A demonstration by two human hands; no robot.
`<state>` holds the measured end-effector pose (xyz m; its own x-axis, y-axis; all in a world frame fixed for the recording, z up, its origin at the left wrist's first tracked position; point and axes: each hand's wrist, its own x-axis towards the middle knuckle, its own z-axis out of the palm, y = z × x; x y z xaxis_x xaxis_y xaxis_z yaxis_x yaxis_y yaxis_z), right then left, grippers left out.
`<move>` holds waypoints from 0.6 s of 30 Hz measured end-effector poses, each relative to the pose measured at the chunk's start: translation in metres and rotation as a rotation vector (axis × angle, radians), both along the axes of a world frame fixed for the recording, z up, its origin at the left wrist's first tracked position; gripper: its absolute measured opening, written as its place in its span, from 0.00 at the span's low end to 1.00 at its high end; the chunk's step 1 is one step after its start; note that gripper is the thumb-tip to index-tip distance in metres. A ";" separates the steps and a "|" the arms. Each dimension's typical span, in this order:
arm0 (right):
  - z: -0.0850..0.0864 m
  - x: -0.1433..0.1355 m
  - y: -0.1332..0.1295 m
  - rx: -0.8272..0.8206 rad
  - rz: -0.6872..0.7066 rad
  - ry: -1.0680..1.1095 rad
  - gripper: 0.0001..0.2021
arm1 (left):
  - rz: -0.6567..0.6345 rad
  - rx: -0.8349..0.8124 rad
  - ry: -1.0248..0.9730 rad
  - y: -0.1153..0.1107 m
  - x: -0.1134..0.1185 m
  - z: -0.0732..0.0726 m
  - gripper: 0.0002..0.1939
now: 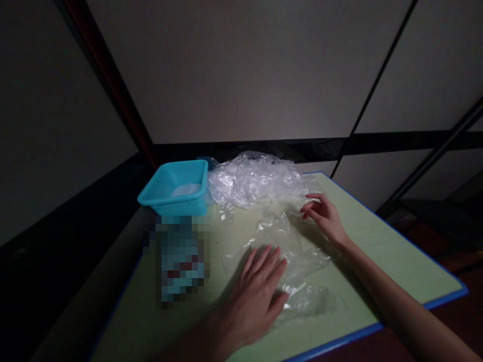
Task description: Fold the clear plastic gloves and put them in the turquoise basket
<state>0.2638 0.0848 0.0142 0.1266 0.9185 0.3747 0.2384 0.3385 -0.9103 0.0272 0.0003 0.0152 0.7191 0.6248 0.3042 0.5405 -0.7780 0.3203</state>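
Observation:
My left hand (258,294) lies palm down with its fingers spread, pressing on a clear plastic bag (290,239) spread on the table. Wrinkled and see-through, the bag reaches from under that hand toward the back. Over the bag's right side hovers my right hand (322,216), its fingers loosely bent and apart, with nothing visible in them. Behind both hands sits a crumpled heap of clear plastic bags (256,178), close to the right fingertips.
A turquoise plastic basin (181,206) with something whitish inside stands at the back left. In front of it is a blurred-out, bluish item (181,256). The pale green table (396,256) has a blue edge; light panels (249,70) rise behind it.

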 end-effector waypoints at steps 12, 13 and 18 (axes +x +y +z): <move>-0.002 -0.017 -0.016 -0.133 0.475 -0.303 0.25 | 0.139 0.013 -0.030 0.005 -0.001 0.001 0.13; -0.002 -0.017 -0.017 -0.137 0.504 -0.302 0.26 | 0.131 0.016 0.007 0.006 -0.002 -0.001 0.16; 0.001 -0.019 -0.020 -0.162 0.602 -0.286 0.29 | 0.121 -0.024 0.177 0.008 -0.004 -0.007 0.25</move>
